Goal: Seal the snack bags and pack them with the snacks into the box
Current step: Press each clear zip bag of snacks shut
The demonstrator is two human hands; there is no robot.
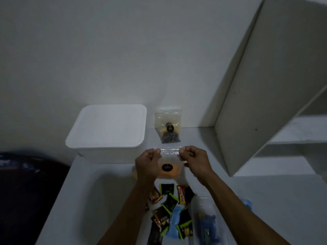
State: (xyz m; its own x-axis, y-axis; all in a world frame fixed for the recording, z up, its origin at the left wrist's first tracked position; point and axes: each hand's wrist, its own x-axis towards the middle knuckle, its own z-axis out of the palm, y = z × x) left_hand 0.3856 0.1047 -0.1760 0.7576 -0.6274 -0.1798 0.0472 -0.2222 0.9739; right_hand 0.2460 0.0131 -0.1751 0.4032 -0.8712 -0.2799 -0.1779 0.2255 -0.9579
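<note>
Clear plastic zip bag (169, 165) with orange contents and a round black label: you hold it upright just above the white table (88, 200), in front of the box, its top strip stretched between your two hands. Left hand (147, 162): pinching the strip's left end. Right hand (195, 160): pinching the right end. Whether the seal is pressed closed along its whole length cannot be told; judged, sealing is the step in hand. Risk: if your pinches skip the middle of the strip, a gap stays and the contents spill when the bag is laid in the box. Second clear bag (169, 126), dark contents: leaning against the wall behind, apart from your hands, its seal state unclear. White lidded plastic box (108, 128): left of both bags, lid on, so it must be opened before packing. Loose wrapped snacks (169, 209), black, green, red and blue: scattered under your forearms, where a dropped wrist could sweep them off the edge.
</note>
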